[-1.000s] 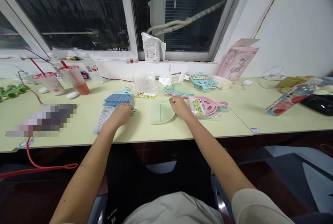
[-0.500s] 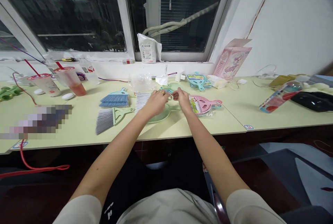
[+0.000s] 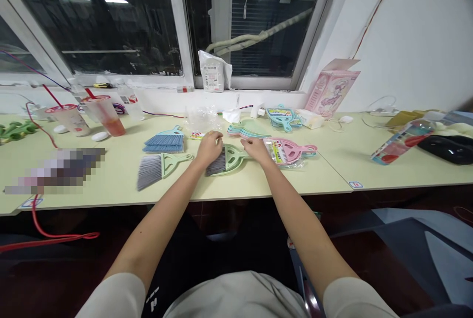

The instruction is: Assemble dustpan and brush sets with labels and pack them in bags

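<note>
A pale green dustpan (image 3: 241, 155) lies on the table in front of me, with a small grey-bristled brush (image 3: 219, 164) lying in it. My left hand (image 3: 210, 147), fingers curled, is at the bristle end; what its fingertips grip is hidden. At the other end, my right hand (image 3: 256, 148) has its fingers closed at the handles. To the left lie a grey-bristled brush with a green handle (image 3: 158, 168) and blue brushes (image 3: 164, 141). A stack of dustpans (image 3: 246, 130) sits just behind my hands. A bagged pink dustpan set (image 3: 290, 151) is to the right.
Bagged blue sets (image 3: 284, 117) and a pink box (image 3: 332, 89) stand at the back right. Drink cups (image 3: 107, 116) are at the back left. A bottle (image 3: 401, 143) lies right, and clear plastic wrap (image 3: 202, 118) is near the wall.
The brush, held up between both hands before, now lies in the dustpan. My hands have moved apart, left to the bristle end and right to the handles.
</note>
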The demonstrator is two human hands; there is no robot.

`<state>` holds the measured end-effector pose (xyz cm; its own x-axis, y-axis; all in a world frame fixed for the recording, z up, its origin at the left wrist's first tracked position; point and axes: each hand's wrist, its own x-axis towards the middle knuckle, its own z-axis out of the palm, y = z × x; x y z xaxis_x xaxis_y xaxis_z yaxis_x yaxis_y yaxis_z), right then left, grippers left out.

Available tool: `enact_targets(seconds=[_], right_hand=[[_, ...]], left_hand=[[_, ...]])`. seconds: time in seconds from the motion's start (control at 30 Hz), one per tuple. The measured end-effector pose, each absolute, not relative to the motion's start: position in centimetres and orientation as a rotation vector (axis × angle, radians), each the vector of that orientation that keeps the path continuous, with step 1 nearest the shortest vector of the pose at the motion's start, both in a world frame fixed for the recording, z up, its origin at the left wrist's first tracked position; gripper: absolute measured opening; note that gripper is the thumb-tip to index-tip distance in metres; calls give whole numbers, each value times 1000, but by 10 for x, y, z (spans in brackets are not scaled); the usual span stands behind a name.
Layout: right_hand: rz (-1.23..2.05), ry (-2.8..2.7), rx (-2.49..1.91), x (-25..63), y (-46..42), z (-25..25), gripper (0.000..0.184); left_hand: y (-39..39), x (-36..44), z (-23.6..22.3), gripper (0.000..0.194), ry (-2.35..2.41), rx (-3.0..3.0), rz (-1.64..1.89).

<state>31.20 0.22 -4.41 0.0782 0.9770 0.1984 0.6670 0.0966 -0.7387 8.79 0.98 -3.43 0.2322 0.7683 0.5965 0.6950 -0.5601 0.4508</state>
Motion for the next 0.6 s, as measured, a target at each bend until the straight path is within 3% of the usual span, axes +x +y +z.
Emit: enact_targets(seconds=[0.13, 0.3, 0.47, 0.6], right_hand=[[544, -1882, -1828, 316, -6, -38, 51], [644, -2097, -1699, 323, -6, -38, 54], [775, -1980, -1483, 322, -4, -42, 40], [823, -1838, -1377, 320, -2, -45, 31]], left_hand=[[23, 66, -56, 29, 1764, 2243, 1090], [23, 81, -69, 31, 1840, 2116, 1060], [25, 72, -56, 46, 1720, 1630, 1272], [23, 63, -49, 57, 1381, 1265, 1230]])
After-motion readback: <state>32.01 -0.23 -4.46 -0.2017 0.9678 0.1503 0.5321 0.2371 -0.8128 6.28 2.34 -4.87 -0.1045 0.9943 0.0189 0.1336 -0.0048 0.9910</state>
